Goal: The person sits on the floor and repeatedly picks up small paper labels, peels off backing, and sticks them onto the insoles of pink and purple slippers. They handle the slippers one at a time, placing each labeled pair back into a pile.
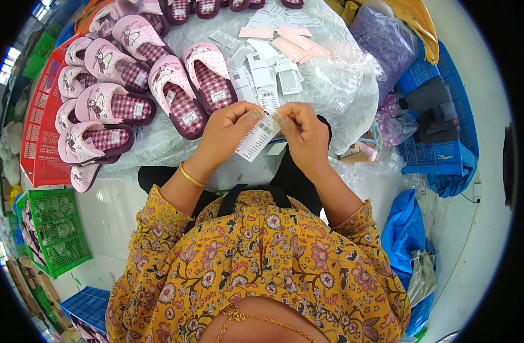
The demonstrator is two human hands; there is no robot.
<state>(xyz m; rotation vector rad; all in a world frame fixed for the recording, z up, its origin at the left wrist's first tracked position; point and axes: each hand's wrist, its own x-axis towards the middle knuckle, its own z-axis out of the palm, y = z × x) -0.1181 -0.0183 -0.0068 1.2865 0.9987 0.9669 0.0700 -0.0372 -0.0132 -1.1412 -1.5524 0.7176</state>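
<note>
Between my two hands is a white paper tag (255,140) with a printed barcode, pinched at its upper end. My left hand (230,127) grips one top corner between thumb and fingers. The other corner is pinched by my right hand (303,130), the thumbs a short way apart. Just beyond my left hand lie two pink slippers with plaid insoles: one slipper (209,71) close to the knuckles, another slipper (173,94) left of it. Loose white tags (263,74) and pink paper cards (293,43) are spread on the plastic-covered table (336,80) ahead.
More pink slippers (104,103) are stacked at the table's left, beside a red basket (36,140). A green crate (59,228) stands on the floor at left. At right are a blue basket (433,154) with dark items, a bag of purple material (382,46) and blue sheeting (402,228).
</note>
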